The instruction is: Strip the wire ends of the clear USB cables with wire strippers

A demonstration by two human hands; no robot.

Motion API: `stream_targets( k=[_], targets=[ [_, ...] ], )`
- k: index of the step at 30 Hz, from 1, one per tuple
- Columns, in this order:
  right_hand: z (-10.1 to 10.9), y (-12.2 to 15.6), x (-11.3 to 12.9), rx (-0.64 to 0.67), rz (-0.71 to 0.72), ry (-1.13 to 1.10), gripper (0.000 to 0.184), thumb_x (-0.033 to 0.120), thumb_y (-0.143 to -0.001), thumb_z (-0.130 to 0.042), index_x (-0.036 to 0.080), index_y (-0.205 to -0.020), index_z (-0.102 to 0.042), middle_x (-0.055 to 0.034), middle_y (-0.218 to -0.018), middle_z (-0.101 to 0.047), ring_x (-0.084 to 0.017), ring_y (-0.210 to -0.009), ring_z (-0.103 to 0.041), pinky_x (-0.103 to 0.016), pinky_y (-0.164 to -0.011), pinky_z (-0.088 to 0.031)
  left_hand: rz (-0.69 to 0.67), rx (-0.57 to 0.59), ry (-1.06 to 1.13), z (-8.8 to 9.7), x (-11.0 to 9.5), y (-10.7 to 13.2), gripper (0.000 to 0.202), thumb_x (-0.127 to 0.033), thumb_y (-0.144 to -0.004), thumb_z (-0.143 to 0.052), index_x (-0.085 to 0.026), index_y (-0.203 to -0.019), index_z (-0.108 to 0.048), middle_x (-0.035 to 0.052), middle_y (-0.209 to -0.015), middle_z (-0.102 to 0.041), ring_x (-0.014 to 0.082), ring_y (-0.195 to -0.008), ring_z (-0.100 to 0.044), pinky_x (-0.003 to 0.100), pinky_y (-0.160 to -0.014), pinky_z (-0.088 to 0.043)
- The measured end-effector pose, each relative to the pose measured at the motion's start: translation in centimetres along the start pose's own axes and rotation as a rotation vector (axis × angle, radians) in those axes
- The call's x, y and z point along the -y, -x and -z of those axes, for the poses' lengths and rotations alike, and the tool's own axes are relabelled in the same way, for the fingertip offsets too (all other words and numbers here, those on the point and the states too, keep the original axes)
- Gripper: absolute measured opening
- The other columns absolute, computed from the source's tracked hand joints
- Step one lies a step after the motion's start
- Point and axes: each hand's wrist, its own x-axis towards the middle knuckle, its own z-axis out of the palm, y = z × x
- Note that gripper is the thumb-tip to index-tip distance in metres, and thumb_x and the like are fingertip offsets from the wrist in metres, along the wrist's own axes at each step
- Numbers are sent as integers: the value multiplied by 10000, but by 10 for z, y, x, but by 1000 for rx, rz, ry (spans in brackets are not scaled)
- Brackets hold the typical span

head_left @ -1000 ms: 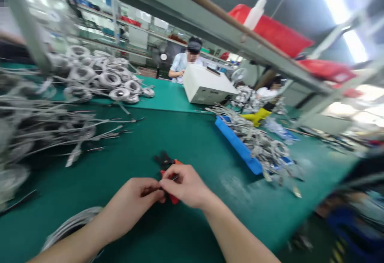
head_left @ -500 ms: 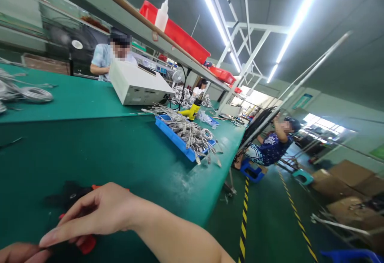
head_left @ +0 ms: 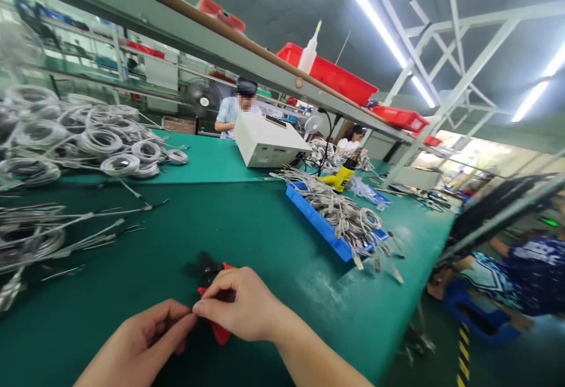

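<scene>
Low in the view, my left hand (head_left: 152, 337) and my right hand (head_left: 247, 304) meet fingertip to fingertip. Both are closed in a pinch, and whatever lies between the fingers is too small to make out. Beneath my right hand, partly hidden by it, a red-handled tool with a dark head (head_left: 208, 270) lies on the green table mat (head_left: 145, 269); it looks like pliers or a stripper. Left of my hands lie loose grey cables (head_left: 33, 237) with stripped ends.
A pile of coiled grey cables (head_left: 99, 139) covers the back left. Right of centre, a blue tray (head_left: 318, 222) overflows with cables beside a yellow heat gun (head_left: 344, 176). Behind stands a white box-shaped device (head_left: 269, 145). A shelf (head_left: 247, 42) with red bins crosses above. Other people sit nearby.
The view has swung left, so the cable piles and my whole left hand now show. My hands sit further right in the picture, their fingertips still together.
</scene>
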Motion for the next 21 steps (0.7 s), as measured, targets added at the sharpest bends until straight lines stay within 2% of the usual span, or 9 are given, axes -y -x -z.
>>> stream_targets(
  k=[4,8,11,17,21],
  targets=[
    [-7,-1,-2,-26,-44,-115,148,319,-750,-740,188,-682,-730,34,-580,-591,-102,-534,-506,-227,-506,-361,-2,38,40,1,-20,2,497,-686,-737,-498,-203,-681,-600,-1,-657,-516,176,-661,-480,251,-619,-388],
    [-11,-2,-1,-8,-107,-247,198,369,-714,-753,200,-654,-668,55,-494,-544,-102,-474,-490,-237,-491,-354,-8,62,86,1,-21,4,472,-654,-745,-530,-193,-684,-610,-5,-647,-507,169,-650,-444,252,-613,-353],
    [-14,-3,0,-13,-164,-334,259,416,-652,-776,196,-634,-639,50,-505,-551,-98,-466,-499,-233,-479,-353,-24,71,119,0,-21,4,480,-658,-762,-520,-194,-683,-615,-6,-644,-510,166,-643,-439,251,-604,-339],
    [-29,-3,0,-147,-226,-539,259,392,-624,-757,182,-621,-607,36,-546,-566,-94,-473,-500,-234,-486,-347,-49,54,103,1,-28,7,471,-628,-796,-460,-200,-675,-616,-9,-628,-497,168,-640,-441,255,-612,-332],
    [-37,-2,1,-216,-195,-629,260,377,-633,-768,176,-611,-605,32,-555,-556,-96,-511,-489,-241,-544,-367,-63,41,94,0,-28,7,442,-592,-809,-444,-201,-654,-582,-22,-606,-455,157,-606,-399,256,-584,-305]
  ],
)
